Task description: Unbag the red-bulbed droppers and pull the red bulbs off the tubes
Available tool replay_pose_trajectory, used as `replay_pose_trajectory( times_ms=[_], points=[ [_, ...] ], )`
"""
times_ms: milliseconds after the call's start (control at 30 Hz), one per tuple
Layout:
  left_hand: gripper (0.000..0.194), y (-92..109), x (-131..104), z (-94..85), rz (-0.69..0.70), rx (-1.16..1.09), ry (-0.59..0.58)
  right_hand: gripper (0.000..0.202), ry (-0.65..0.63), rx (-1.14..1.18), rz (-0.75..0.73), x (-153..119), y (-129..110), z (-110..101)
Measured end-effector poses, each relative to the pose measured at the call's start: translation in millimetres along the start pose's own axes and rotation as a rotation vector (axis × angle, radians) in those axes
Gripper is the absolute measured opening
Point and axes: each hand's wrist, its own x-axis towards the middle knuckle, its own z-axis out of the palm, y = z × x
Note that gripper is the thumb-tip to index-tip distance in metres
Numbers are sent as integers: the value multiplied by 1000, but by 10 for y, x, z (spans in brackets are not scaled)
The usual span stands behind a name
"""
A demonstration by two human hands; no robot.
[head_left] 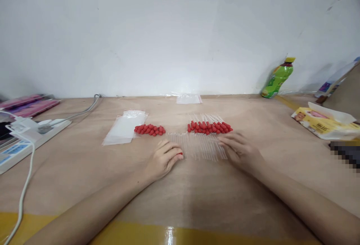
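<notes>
My left hand [165,158] rests on the table at the left end of a row of clear glass dropper tubes [206,147], closed on a red rubber dropper bulb [180,154] that peeks out between thumb and finger. At the row's right end, my right hand [239,148] has its fingers drawn together on the upper end of a glass tube; the exact grip is slightly blurred. Beyond the tubes lies a pile of loose red rubber bulbs [150,129]. To its right, droppers with red bulbs fitted [209,127] lie side by side, glass ends pointing toward the wall.
Clear plastic bags [123,127] lie left of the loose bulbs, and another bag [189,99] by the wall. A power strip [33,140] with cables occupies the left side. A green bottle [278,78] leans at the back right, near a yellow tissue pack [323,123].
</notes>
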Motion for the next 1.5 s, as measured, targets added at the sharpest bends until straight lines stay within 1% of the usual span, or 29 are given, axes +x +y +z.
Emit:
replay_pose_trajectory(
  times_ms=[100,167,300,367,400,467,567,700,833,933,1033,1100,1167,1233,1333,1400,1433,1500],
  points=[
    [19,-96,79,-83,-116,5,100,20,-79,-162,200,18,120,-57],
    [24,-215,167,-200,-233,66,136,22,-151,-168,292,8,154,-68],
    [26,-510,307,-509,-482,179,101,25,-233,-75,515,-34,159,-40],
    [26,-610,325,-598,-534,209,61,26,-268,-72,575,-44,148,-21],
    [26,-641,321,-609,-534,221,42,26,-278,-76,583,-46,142,-13],
    [22,-674,295,-573,-502,253,13,26,-277,-81,572,-48,128,-1],
    [15,-703,242,-441,-415,354,-35,25,-257,-68,528,-57,103,17],
    [17,-765,191,-314,-323,487,-120,26,-230,-15,499,-76,59,50],
    [16,-804,170,-296,-301,492,-183,25,-216,21,447,-79,21,78],
    [16,-821,157,-311,-288,491,-177,23,-232,12,430,-77,4,84],
    [21,-822,149,-328,-267,504,-147,23,-234,-29,406,-76,-10,86],
    [25,-784,156,-332,-253,515,-98,24,-231,-49,392,-75,-14,91],
    [27,-701,181,-317,-231,501,-48,24,-226,-54,373,-74,-10,102],
    [25,-588,228,-268,-208,461,-38,24,-208,-53,345,-72,5,115],
    [21,-428,351,-120,-215,385,-100,24,-169,-60,327,-71,39,125],
    [24,-365,472,11,-252,331,-158,24,-151,-68,338,-70,61,119],
    [26,-350,544,77,-287,306,-182,24,-147,-72,347,-70,70,114],
    [30,-345,699,193,-418,256,-232,25,-142,-73,359,-69,86,102]
  ],
)
